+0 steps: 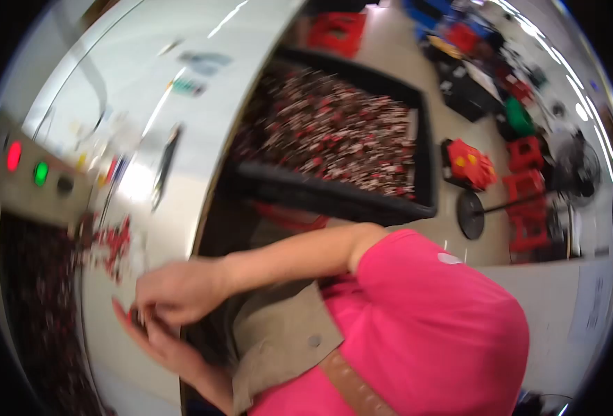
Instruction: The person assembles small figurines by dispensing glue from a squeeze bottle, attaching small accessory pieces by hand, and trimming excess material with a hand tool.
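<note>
Both of my hands meet low over the white table, near its edge. My right hand (182, 290) is closed, its fingers bent down toward the fingers of my left hand (157, 340). The left hand pinches a small dark piece (138, 316) between thumb and fingers, and the right fingertips are close against it. Motion blur and the fingers hide most of this piece, so I cannot tell its kind. A loose scatter of small red pieces (114, 244) lies on the table just beyond my hands.
A slim dark tool (166, 166) lies on the white table (209, 90). Left is a panel with red and green lights (41, 173), above a dark mass of pieces (36, 305). A black crate (334, 194) full of small brown, red and pale pieces stands beside the table; a fan (471, 215) stands behind.
</note>
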A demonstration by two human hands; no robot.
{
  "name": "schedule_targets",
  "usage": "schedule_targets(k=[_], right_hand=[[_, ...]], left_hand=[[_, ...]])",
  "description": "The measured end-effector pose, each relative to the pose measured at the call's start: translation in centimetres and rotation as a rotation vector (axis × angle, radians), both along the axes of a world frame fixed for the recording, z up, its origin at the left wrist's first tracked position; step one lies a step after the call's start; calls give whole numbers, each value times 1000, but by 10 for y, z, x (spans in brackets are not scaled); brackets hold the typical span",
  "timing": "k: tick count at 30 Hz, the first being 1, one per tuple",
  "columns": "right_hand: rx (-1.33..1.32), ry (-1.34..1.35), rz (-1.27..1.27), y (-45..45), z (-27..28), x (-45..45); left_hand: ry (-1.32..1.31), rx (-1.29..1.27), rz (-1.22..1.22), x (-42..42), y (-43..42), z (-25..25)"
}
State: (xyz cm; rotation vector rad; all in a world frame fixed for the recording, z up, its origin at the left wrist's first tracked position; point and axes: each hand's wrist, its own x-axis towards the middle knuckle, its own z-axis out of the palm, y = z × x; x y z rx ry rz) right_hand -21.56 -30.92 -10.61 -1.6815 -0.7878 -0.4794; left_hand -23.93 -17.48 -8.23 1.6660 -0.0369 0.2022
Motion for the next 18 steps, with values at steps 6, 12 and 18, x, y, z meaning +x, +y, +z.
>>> schedule_targets(k=[6, 12, 18], right_hand=[[-9, 278, 136, -4, 8, 1], [-60, 206, 43, 0, 9, 9], [-29, 282, 67, -8, 5, 6]], left_hand=[[-17, -49, -148, -5, 11, 1], [-65, -101, -223, 3, 24, -11], [-22, -185, -312, 1, 26, -8]])
